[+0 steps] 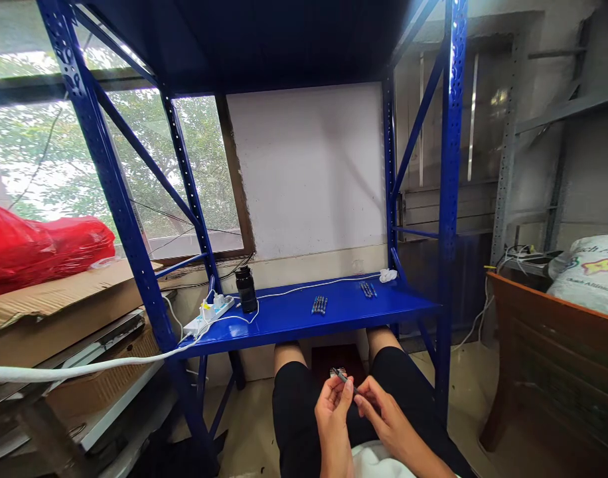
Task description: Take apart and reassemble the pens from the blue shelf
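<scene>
Above my lap, my left hand (334, 405) pinches a thin dark pen-like object (340, 376) between thumb and fingers, its tip pointing up and to the left. My right hand (378, 406) closes its fingertips on the lower right end of the same object. Beyond my knees, on the blue shelf (284, 322), lies a row of several dark pen-like pieces (319, 305). A second, smaller group of similar pieces (368, 289) lies farther right and back.
A black bottle (245, 289) and a white power strip (209, 315) stand on the shelf's left part. White cables cross the shelf. Blue uprights (449, 199) flank it. Cardboard and a red bag (45, 249) are at left, a wooden chair (528, 365) at right.
</scene>
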The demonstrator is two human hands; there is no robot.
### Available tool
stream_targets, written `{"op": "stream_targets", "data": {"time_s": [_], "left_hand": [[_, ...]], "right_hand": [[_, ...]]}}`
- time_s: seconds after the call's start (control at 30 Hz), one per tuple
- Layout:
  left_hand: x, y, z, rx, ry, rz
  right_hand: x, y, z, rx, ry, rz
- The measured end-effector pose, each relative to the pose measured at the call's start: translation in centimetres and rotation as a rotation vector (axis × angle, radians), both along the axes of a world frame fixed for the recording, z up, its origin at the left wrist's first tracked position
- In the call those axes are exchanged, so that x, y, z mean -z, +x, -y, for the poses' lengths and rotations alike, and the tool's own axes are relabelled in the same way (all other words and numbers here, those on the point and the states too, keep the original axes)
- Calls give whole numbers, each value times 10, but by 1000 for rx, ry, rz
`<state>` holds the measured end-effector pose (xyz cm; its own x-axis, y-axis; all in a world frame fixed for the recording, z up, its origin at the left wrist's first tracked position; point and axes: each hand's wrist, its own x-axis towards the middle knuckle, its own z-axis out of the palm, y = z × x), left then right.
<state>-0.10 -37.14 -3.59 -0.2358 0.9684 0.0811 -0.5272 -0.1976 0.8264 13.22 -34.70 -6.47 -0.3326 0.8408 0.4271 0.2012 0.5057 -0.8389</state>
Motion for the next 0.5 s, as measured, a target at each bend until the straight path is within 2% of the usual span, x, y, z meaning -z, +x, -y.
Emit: {"op": "stream_targets", "data": {"time_s": [0.13,0.3,0.5], "left_hand": [[-2,0,2,5,1,-18],[-2,1,2,-1,3,13],[2,1,-1,5,1,-18]], "right_hand": [[-2,-2,3,-3,-17,-55],[-12,-1,6,-2,9,-3],[-2,-1,1,14,9,-45]]}}
